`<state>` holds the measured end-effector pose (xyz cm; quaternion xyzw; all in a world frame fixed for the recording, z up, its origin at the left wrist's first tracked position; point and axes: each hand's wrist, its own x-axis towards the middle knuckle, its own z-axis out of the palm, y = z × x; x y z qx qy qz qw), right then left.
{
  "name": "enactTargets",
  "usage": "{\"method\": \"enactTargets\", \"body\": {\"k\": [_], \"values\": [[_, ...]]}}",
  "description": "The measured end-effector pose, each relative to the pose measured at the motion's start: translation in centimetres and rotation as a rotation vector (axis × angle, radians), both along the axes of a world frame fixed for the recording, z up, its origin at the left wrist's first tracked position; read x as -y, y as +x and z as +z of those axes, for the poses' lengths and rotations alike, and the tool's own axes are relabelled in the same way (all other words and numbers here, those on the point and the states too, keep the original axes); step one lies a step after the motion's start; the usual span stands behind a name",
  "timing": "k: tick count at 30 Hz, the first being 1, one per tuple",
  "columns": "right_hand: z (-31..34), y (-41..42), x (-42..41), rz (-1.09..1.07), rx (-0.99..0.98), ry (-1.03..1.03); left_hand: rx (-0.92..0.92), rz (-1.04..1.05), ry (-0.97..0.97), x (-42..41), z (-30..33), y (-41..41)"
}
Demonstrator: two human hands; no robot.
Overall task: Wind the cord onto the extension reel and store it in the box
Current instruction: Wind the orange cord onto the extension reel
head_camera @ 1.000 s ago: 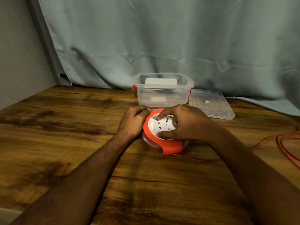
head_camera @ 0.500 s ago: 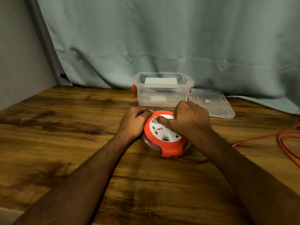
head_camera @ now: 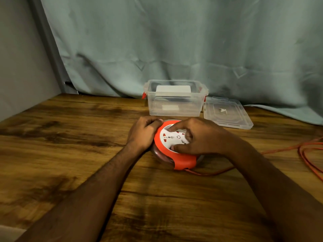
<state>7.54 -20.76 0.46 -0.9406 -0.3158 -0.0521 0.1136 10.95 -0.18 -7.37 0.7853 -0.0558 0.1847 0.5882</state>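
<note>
Since the earlier frame the right hand (head_camera: 201, 137) had swung its fingers round the reel (head_camera: 176, 145), gripping its white hub to wind cord (head_camera: 279, 149), while the left hand (head_camera: 143, 133) clasped the rim to steady it.

A pale teal curtain (head_camera: 174, 41) hangs behind the wooden table (head_camera: 70, 145).

Orange reel (head_camera: 181, 161) with white face — orange cord (head_camera: 307, 154), clear box (head_camera: 174, 109).

Open box (head_camera: 174, 105) just behind reel (head_camera: 181, 159)
</note>
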Motion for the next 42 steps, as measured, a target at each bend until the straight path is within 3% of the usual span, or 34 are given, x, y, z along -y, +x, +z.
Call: {"method": "enactTargets", "body": {"k": [6, 12, 29, 32, 38, 42], "values": [[-0.7, -0.1, -0.5, -0.094, 0.125, 0.030, -0.022, 0.010, -0.009, 0.1, 0.1, -0.1], [-1.8, 0.2, -2.1, -0.325, 0.264, 0.072, -0.032, 0.017, -0.012, 0.0, 0.0, 0.0], [-1.4, -0.7, -2.0, -0.500, 0.282, 0.099, -0.074, 0.049, 0.071, 0.2, -0.2, 0.1], [-1.1, -0.3, -1.6, -0.444, 0.285, 0.080, -0.079, 0.047, 0.072, 0.3, -0.1, 0.0], [-0.2, -0.3, -0.5, -0.076, 0.166, 0.055, -0.064, 0.030, 0.085, 0.1, -0.1, 0.0], [-0.4, -0.2, -0.4, -0.003, 0.186, 0.016, -0.035, 0.046, 0.071, 0.0, -0.3, 0.3]]}}
